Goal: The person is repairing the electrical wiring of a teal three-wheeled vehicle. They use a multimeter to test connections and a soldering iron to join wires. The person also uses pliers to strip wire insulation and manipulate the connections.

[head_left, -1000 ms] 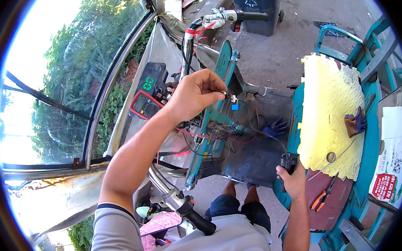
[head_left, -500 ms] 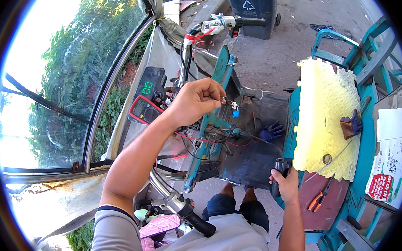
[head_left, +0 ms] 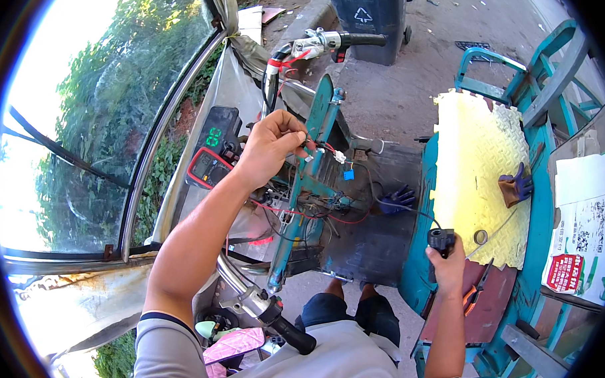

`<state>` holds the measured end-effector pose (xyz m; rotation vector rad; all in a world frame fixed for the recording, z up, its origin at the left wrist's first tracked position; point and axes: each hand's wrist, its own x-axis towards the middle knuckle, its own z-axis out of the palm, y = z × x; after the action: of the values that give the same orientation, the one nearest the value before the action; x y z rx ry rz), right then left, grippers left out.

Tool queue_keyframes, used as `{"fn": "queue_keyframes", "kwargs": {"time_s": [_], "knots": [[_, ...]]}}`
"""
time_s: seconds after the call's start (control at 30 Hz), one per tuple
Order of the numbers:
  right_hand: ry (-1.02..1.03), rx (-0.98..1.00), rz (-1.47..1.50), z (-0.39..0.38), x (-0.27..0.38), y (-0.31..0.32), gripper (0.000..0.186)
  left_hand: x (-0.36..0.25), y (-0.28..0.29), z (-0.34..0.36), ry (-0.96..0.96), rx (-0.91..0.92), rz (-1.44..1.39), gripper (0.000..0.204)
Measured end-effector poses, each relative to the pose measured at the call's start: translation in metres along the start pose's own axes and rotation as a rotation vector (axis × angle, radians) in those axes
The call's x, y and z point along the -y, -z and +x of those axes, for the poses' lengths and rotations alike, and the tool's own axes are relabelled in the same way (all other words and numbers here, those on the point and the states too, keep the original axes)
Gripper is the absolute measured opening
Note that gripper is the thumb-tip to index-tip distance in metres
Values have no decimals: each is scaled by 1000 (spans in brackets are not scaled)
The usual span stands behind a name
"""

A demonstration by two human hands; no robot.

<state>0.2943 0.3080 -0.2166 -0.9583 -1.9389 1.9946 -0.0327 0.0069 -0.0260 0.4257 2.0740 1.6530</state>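
My left hand (head_left: 274, 145) is closed in a pinch on thin wires beside the teal steering post (head_left: 308, 169). A white plug (head_left: 339, 155) and a blue connector (head_left: 349, 174) hang from the wires to its right. In my right hand (head_left: 449, 261), a black twist throttle grip (head_left: 440, 240) is held upright over the edge of the teal seat frame. A dark cable (head_left: 408, 208) runs from it leftward to the wiring. The multimeter (head_left: 208, 168), red and dark, lies left of my left hand, against a display (head_left: 216, 136) with green lit digits.
Handlebar grips stick out at the top (head_left: 363, 40) and bottom (head_left: 293, 336). On the yellow foam mat (head_left: 477, 162) lie a work glove (head_left: 516, 186) and a tape roll (head_left: 481, 236). Orange-handled pliers (head_left: 472, 298) rest beside it. Another glove (head_left: 397, 200) lies on the floorboard.
My right hand has raised the throttle grip and tilted its end toward view. My left hand keeps its pinch on the wires. The whole view has shifted slightly.
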Motion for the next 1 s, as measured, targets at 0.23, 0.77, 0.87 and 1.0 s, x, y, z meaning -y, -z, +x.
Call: {"fn": "queue_keyframes", "kwargs": {"time_s": [0.23, 0.77, 0.87, 1.0], "knots": [[1, -156, -425, 33, 5, 41, 82, 3, 0, 1, 8, -81, -75, 10], [149, -355, -1155, 65, -17, 62, 83, 12, -6, 1, 86, 68, 24, 9], [130, -359, -1210, 62, -13, 57, 86, 15, -7, 1, 103, 95, 8, 9], [136, -359, -1234, 48, -7, 54, 87, 13, -9, 0, 126, 129, -18, 11]]}}
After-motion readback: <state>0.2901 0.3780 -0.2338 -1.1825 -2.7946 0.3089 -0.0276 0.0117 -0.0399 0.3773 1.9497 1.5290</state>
